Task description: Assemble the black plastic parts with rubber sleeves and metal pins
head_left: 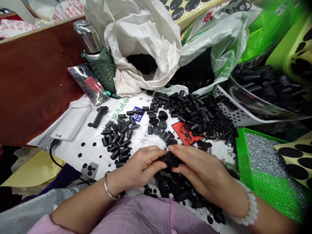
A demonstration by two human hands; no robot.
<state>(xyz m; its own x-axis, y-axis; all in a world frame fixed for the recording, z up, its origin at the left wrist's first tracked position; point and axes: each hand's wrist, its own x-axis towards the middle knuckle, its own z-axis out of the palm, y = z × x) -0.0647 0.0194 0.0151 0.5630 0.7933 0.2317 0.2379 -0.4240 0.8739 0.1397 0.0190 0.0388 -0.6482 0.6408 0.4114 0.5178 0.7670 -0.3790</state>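
Low in the middle, both hands meet over black plastic parts. My left hand [146,165] pinches a short black cylinder, mostly covered by the fingers. Around a black round disc-like part [172,159] my right hand [202,172] is closed with thumb and fingers. The two parts touch; whether they are joined I cannot tell. Just beyond the fingertips lie black ribbed discs [162,124] and a heap of black tubes [185,110]. To the left is a group of small black cylinders [119,139] with narrow ends. More black parts [170,185] lie beneath the hands.
A green tray [243,156] of small metal pieces stands at right, below a white perforated basket [224,100] and a bowl of black tubes. White sacks [146,29] stand behind. At left are a phone [87,84], a flask [91,39], a white power bank [73,122] and a cable.
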